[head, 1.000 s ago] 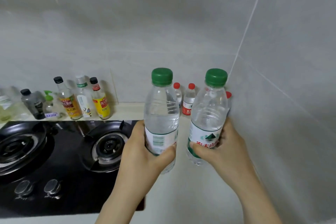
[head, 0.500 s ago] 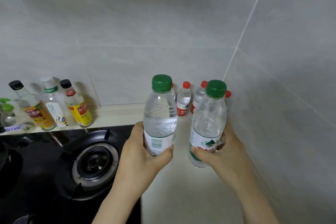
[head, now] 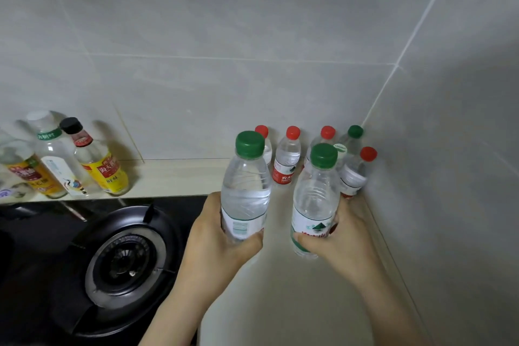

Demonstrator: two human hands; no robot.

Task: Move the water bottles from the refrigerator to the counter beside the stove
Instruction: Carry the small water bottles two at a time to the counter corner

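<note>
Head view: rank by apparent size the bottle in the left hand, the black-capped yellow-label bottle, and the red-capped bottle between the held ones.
1. Left-hand bottle, though nearest the camera.
2. Yellow-label bottle.
3. Red-capped bottle, farther back.

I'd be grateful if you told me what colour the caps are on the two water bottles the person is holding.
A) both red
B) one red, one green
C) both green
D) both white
C: the left bottle, gripped by the left hand, and the right bottle, gripped by the right hand, both carry green caps; red caps appear only on the red-capped bottles standing behind them.
</note>
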